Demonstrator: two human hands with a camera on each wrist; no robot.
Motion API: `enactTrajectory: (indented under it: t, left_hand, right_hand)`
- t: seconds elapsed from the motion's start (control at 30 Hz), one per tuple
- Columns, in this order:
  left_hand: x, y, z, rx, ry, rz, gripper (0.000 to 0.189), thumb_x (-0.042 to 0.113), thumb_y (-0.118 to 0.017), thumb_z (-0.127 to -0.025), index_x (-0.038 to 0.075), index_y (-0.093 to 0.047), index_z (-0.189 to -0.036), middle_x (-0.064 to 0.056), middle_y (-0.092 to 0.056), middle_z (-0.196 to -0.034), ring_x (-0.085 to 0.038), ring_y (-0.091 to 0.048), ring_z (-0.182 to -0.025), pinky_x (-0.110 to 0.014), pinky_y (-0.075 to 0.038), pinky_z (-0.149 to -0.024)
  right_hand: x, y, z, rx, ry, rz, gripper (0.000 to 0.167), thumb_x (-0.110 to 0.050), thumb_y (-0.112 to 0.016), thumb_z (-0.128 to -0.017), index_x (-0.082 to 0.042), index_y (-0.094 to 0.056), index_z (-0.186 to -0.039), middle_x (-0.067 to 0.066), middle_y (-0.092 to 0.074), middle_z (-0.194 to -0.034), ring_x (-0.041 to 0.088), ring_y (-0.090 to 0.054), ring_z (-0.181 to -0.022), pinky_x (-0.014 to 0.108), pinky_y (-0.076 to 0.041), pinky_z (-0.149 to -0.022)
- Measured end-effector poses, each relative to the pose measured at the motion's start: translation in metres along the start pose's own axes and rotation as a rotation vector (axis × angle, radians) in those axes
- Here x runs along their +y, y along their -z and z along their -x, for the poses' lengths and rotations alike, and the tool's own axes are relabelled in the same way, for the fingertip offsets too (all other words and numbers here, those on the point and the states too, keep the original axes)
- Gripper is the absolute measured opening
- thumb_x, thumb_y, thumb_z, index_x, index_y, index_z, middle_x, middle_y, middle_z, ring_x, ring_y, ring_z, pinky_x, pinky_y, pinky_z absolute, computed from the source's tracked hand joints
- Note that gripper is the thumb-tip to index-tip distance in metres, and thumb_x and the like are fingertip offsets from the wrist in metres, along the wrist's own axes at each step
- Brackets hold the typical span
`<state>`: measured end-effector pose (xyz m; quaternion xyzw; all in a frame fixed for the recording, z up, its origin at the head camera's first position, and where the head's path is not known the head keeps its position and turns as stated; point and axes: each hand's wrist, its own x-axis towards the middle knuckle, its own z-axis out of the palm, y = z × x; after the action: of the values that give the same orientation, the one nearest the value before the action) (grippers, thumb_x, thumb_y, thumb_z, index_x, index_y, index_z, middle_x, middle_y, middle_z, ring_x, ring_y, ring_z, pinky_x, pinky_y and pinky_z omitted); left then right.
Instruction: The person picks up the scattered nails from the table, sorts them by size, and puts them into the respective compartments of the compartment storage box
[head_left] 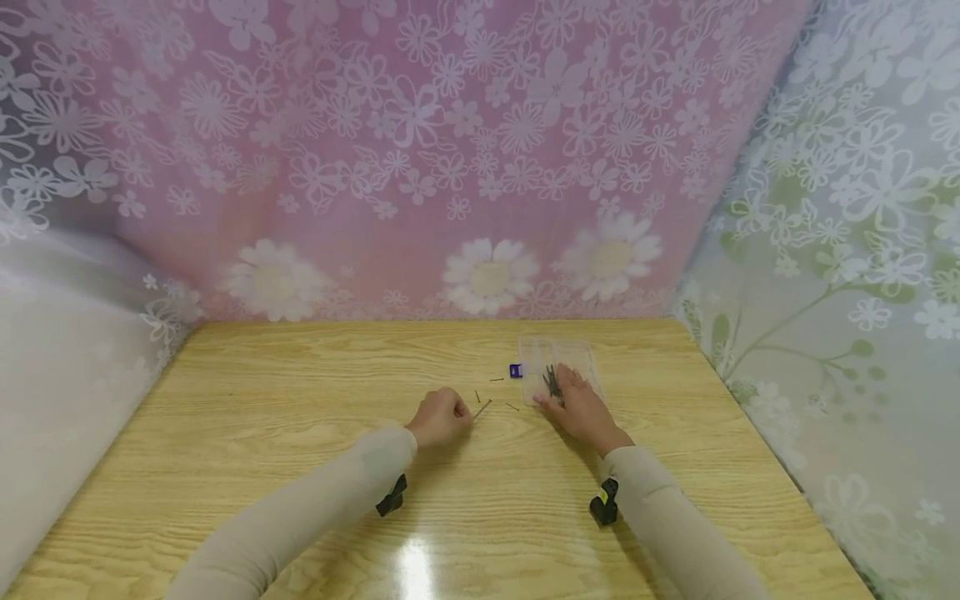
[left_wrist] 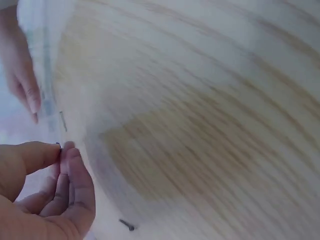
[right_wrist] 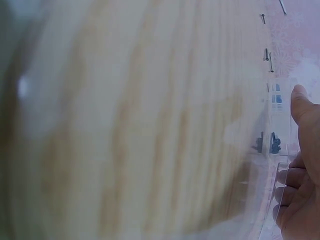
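In the head view my left hand (head_left: 441,417) pinches a long screw (head_left: 483,408) between thumb and forefinger, above the table. The left wrist view shows only a small dark end of this screw (left_wrist: 59,145) at the fingertips. My right hand (head_left: 583,410) grips the near right part of a clear plastic box (head_left: 573,350), thumb at its edge and fingers curled by its side in the right wrist view. Several dark screws (head_left: 552,381) lie bunched inside the box, partly hidden by this hand. Loose screws lie between the hands, one (head_left: 512,407) near the box.
A blue latch piece (head_left: 515,371) sits at the box's left side. Another screw (head_left: 497,380) lies left of it, and one more (head_left: 477,397) beside the left hand. The wood-grain table (head_left: 300,367) ends at a pink flowered curtain (head_left: 375,208), with pale hangings on both sides.
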<state>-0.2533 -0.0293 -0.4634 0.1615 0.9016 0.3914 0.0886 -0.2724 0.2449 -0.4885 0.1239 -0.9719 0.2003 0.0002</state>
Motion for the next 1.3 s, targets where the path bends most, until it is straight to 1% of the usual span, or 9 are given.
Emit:
enactTrajectory:
  t: [0.1, 0.2, 0.3, 0.37, 0.53, 0.7, 0.8, 1.07, 1.3]
  left_hand:
    - [0.002, 0.001, -0.010, 0.008, 0.101, 0.187, 0.013, 0.007, -0.065, -0.090, 0.000, -0.074, -0.083, -0.008, -0.072, -0.086, -0.012, -0.063, -0.069, -0.025, -0.053, -0.063]
    - [0.007, 0.002, -0.020, 0.028, 0.221, 0.421, 0.011, 0.005, -0.065, -0.091, -0.003, -0.073, -0.092, -0.012, -0.071, -0.098, -0.020, -0.069, -0.085, -0.030, -0.057, -0.075]
    - [0.016, 0.002, -0.029, 0.038, 0.292, 0.601, 0.014, 0.002, -0.064, -0.091, -0.006, -0.070, -0.100, -0.016, -0.069, -0.104, -0.026, -0.068, -0.094, -0.034, -0.056, -0.082]
    - [0.023, 0.001, -0.033, 0.039, 0.305, 0.667, 0.017, 0.002, -0.064, -0.091, -0.008, -0.068, -0.104, -0.017, -0.069, -0.106, -0.028, -0.067, -0.099, -0.036, -0.054, -0.085]
    - [0.041, -0.009, -0.040, 0.055, 0.306, 0.740, 0.019, 0.001, -0.065, -0.090, -0.009, -0.068, -0.106, -0.019, -0.069, -0.106, -0.031, -0.067, -0.101, -0.039, -0.053, -0.088]
    - [0.057, -0.020, -0.047, 0.106, 0.297, 0.731, 0.016, 0.002, -0.067, -0.088, -0.007, -0.071, -0.100, -0.016, -0.072, -0.096, -0.023, -0.071, -0.086, -0.036, -0.055, -0.083]
    - [0.064, -0.026, -0.052, 0.131, 0.304, 0.721, 0.013, 0.003, -0.068, -0.087, -0.005, -0.073, -0.096, -0.014, -0.072, -0.093, -0.020, -0.071, -0.082, -0.036, -0.056, -0.082]
    - [0.078, -0.041, -0.069, 0.165, 0.331, 0.721, 0.011, 0.005, -0.070, -0.087, -0.002, -0.075, -0.094, -0.010, -0.072, -0.090, -0.017, -0.071, -0.076, -0.033, -0.057, -0.077]
    - [0.081, -0.054, -0.079, 0.180, 0.374, 0.727, 0.011, 0.004, -0.070, -0.086, -0.002, -0.075, -0.094, -0.010, -0.072, -0.081, -0.020, -0.070, -0.069, -0.035, -0.058, -0.070]
  right_hand:
    - [0.001, 0.000, 0.000, 0.001, -0.005, -0.002, 0.086, -0.052, -0.045, -0.098, 0.009, -0.015, -0.149, 0.030, -0.021, -0.152, 0.045, -0.016, -0.142, 0.055, -0.015, -0.114]
    - [0.002, 0.001, 0.000, 0.007, -0.007, 0.000, 0.085, -0.051, -0.046, -0.098, 0.009, -0.015, -0.149, 0.030, -0.021, -0.152, 0.044, -0.017, -0.142, 0.055, -0.015, -0.114]
    - [0.002, 0.001, 0.000, 0.017, 0.001, -0.005, 0.085, -0.050, -0.048, -0.097, 0.009, -0.016, -0.149, 0.030, -0.022, -0.152, 0.045, -0.018, -0.141, 0.055, -0.015, -0.114]
    - [0.002, 0.001, -0.001, 0.022, 0.005, -0.006, 0.085, -0.051, -0.048, -0.097, 0.009, -0.016, -0.149, 0.030, -0.023, -0.152, 0.045, -0.018, -0.141, 0.055, -0.016, -0.114]
    - [0.003, -0.001, -0.002, 0.021, 0.009, -0.004, 0.087, -0.054, -0.046, -0.097, 0.009, -0.017, -0.149, 0.030, -0.023, -0.151, 0.046, -0.018, -0.141, 0.055, -0.016, -0.114]
    - [0.002, -0.001, -0.003, 0.023, 0.011, -0.019, 0.088, -0.055, -0.047, -0.096, 0.009, -0.017, -0.149, 0.030, -0.024, -0.151, 0.046, -0.019, -0.140, 0.056, -0.017, -0.113]
    - [0.000, -0.001, -0.003, 0.016, 0.018, -0.022, 0.088, -0.055, -0.047, -0.096, 0.009, -0.017, -0.149, 0.030, -0.023, -0.151, 0.047, -0.019, -0.140, 0.057, -0.016, -0.113]
    - [-0.002, 0.001, -0.001, 0.004, 0.006, -0.021, 0.086, -0.052, -0.046, -0.097, 0.009, -0.015, -0.149, 0.029, -0.021, -0.153, 0.046, -0.017, -0.141, 0.057, -0.015, -0.113]
    - [0.000, -0.002, 0.000, 0.021, 0.015, -0.016, 0.083, -0.047, -0.049, -0.098, 0.009, -0.016, -0.149, 0.029, -0.022, -0.152, 0.047, -0.018, -0.141, 0.057, -0.017, -0.113]
